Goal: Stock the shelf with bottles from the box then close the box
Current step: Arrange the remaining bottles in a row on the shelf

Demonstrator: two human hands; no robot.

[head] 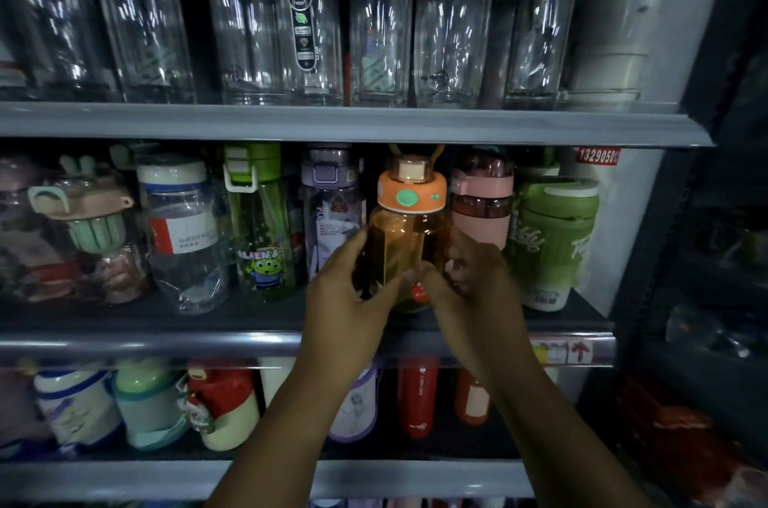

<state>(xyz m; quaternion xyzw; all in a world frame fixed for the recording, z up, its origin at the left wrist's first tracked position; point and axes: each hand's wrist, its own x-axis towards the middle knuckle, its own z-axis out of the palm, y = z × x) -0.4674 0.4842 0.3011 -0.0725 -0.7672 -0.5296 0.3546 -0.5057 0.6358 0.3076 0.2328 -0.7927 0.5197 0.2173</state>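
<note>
**Seating the orange bottle on the middle shelf**

The left hand (345,291) and right hand (465,283) both grip the orange bottle (409,233), fingers curled round its lower body, probably to steady it upright between the purple bottle (332,208) and pink bottle (482,200) on the middle shelf (166,341). Legible nearby: "WATER BOTTLE", "ALIEN". The box is out of view.

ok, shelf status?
Left hand and right hand grip orange bottle, upright at middle shelf. Purple bottle and pink bottle flank it closely. No box in view.
</note>
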